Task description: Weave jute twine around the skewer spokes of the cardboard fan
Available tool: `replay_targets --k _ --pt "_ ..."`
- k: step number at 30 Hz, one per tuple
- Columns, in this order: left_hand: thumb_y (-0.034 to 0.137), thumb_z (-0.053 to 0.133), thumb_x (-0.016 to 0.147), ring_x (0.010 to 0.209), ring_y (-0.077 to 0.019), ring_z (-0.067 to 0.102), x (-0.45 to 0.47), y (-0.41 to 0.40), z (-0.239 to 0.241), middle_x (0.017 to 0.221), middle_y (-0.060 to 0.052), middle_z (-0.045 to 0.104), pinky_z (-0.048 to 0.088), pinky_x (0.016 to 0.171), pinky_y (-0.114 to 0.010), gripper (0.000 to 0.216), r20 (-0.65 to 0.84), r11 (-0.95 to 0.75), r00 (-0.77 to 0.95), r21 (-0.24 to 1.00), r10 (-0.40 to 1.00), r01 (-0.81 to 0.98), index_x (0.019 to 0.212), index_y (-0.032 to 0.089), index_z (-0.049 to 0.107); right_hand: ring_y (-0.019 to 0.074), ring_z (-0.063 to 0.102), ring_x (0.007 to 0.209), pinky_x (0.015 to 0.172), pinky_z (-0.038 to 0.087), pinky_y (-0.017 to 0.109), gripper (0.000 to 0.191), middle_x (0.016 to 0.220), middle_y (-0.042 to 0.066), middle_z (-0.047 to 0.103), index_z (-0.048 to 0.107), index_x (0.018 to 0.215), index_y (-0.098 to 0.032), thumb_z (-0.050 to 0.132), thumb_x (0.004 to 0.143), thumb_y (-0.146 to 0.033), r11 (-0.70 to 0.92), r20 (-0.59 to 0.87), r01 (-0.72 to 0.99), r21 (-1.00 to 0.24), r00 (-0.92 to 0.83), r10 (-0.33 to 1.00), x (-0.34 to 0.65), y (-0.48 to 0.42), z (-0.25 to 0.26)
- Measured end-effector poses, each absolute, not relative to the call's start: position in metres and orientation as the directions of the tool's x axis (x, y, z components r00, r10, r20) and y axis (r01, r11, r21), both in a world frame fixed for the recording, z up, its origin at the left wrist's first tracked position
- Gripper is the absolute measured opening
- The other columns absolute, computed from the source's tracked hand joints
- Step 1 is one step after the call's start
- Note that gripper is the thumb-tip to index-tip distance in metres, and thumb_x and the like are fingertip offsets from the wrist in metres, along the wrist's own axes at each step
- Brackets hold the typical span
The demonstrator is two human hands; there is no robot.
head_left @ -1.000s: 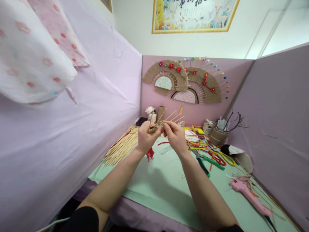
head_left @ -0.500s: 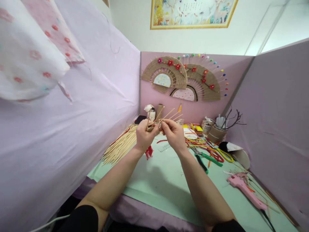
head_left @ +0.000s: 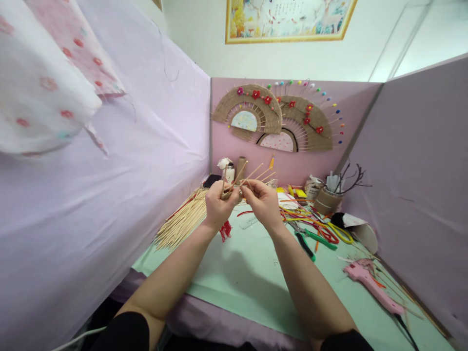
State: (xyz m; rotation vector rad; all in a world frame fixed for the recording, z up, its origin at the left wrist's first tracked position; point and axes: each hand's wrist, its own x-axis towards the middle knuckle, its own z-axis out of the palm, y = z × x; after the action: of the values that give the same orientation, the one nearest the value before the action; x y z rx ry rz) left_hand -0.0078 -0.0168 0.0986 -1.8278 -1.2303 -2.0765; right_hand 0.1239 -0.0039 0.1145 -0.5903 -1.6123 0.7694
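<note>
My left hand (head_left: 218, 205) is closed round a small fan of bamboo sticks (head_left: 252, 175) bound with brown twine, held above the green mat (head_left: 248, 273). A red tassel (head_left: 225, 230) hangs below that hand. My right hand (head_left: 262, 202) is right beside it, with thumb and fingers pinched on the sticks or the twine near the binding; which of the two I cannot tell. The stick tips fan up and to the right.
A heap of loose bamboo sticks (head_left: 183, 219) lies left on the mat. Coloured pipe cleaners (head_left: 318, 224), green-handled pliers (head_left: 310, 241) and a pink glue gun (head_left: 371, 287) lie to the right. A twine spool (head_left: 242, 165) and cup (head_left: 328, 200) stand at the back. Woven fans (head_left: 278, 119) hang on the partition.
Both hands have stayed together on the stick fan with only small finger movements. The view has shifted slightly.
</note>
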Motion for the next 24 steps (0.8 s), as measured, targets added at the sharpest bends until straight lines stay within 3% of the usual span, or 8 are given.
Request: replay_targets --k 13,24 --pt "0.029 0.061 0.081 0.064 -0.0127 0.051 -0.006 -0.018 0.094 0.067 0.0 0.054 0.043 0.064 -0.027 0.018 0.916 -0.682 -0.208 0.394 0.342 0.616 0.069 0.019 0.053 0.0149 0.062 0.07 0.068 0.05 0.026 0.026 0.078 0.003 0.068 0.069 0.096 -0.016 0.061 0.08 -0.035 0.661 0.651 0.014 -0.75 -0.155 0.743 0.125 -0.009 0.117" --pt "0.021 0.063 0.08 0.066 -0.0139 0.052 -0.005 -0.02 0.094 0.066 0.0 0.055 0.044 0.064 -0.029 0.015 0.973 -0.717 -0.14 0.23 0.184 0.658 0.069 0.019 0.054 0.011 0.054 0.061 0.06 0.045 0.023 0.022 0.068 -0.001 0.062 0.069 0.093 -0.015 0.059 0.079 -0.029 0.675 0.662 0.058 -0.736 -0.152 0.734 0.127 -0.019 0.122"
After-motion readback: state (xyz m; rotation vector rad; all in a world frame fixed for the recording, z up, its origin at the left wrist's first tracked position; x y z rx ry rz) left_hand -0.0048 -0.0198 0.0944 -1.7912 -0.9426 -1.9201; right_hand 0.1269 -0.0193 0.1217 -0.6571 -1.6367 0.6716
